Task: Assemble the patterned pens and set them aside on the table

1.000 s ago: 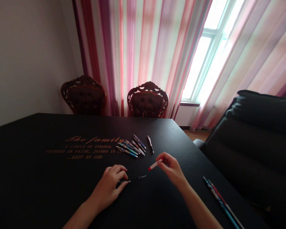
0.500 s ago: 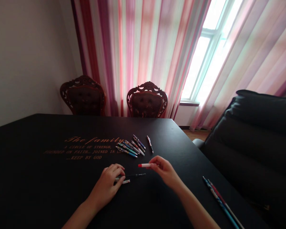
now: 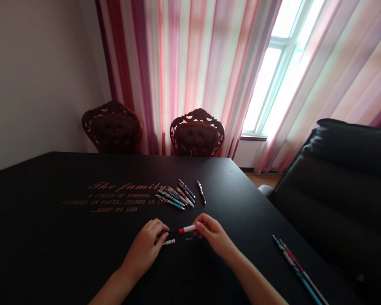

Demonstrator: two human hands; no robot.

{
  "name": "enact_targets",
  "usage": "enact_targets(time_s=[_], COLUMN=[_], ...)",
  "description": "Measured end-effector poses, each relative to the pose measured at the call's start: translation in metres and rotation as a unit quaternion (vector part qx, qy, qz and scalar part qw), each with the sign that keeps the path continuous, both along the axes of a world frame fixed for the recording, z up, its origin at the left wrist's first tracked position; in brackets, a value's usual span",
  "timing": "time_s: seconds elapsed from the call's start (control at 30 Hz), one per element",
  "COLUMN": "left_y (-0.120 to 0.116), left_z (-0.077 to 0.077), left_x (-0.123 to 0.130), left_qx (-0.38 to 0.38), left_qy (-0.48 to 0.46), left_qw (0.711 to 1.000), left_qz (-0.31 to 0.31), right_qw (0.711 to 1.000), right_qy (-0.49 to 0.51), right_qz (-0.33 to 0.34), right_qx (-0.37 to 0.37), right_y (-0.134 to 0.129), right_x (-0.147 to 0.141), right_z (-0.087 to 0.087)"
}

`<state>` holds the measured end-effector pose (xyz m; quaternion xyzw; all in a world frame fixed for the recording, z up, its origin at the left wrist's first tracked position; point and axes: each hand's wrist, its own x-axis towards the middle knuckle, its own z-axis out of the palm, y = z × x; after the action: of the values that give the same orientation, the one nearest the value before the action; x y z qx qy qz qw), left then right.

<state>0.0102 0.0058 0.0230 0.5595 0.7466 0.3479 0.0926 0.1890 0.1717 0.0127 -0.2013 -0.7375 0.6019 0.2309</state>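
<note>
My right hand pinches a white pen barrel with a red end, its red end pointing left. My left hand is closed on a thin dark refill, which reaches right to the red end of the barrel. Below the left fingertips lies a white pen part, partly hidden by that hand. A small clear piece rests on the table beneath the barrel. Beyond my hands is a pile of several pens, with a single pen to its right.
The black table carries printed lettering at the left. Two long pens or sticks, one blue and one red, lie near its right edge. Two carved chairs stand behind the table, and a black leather seat is at the right.
My right hand has moved left and slightly down, bringing the red end of the barrel to the refill. The small clear piece now shows on the table below it.
</note>
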Motion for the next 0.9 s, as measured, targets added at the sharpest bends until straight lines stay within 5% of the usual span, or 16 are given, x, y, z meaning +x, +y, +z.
enact_targets(time_s=[0.13,0.37,0.57,0.7,0.9], left_y=[0.0,0.001,-0.008,-0.015,-0.018], left_z=[-0.003,-0.005,0.008,0.012,0.014], left_x=[0.004,0.005,-0.022,-0.033,-0.038], left_qx=[0.005,0.014,-0.025,-0.098,-0.114], left_qy=[-0.023,-0.043,-0.023,-0.02,-0.016], left_qw=[1.0,0.999,0.999,0.994,0.992], left_qz=[-0.009,-0.027,0.0,-0.038,-0.043], right_qw=[0.996,0.99,0.962,0.952,0.943], right_qy=[-0.03,-0.058,-0.09,-0.172,-0.198], right_qz=[-0.057,-0.033,-0.154,-0.112,-0.062], right_qx=[0.057,0.127,0.207,0.228,0.26], right_y=[0.006,-0.011,0.025,0.044,0.036], right_x=[0.001,-0.001,0.014,0.028,0.034], right_z=[-0.007,-0.001,0.003,0.002,0.005])
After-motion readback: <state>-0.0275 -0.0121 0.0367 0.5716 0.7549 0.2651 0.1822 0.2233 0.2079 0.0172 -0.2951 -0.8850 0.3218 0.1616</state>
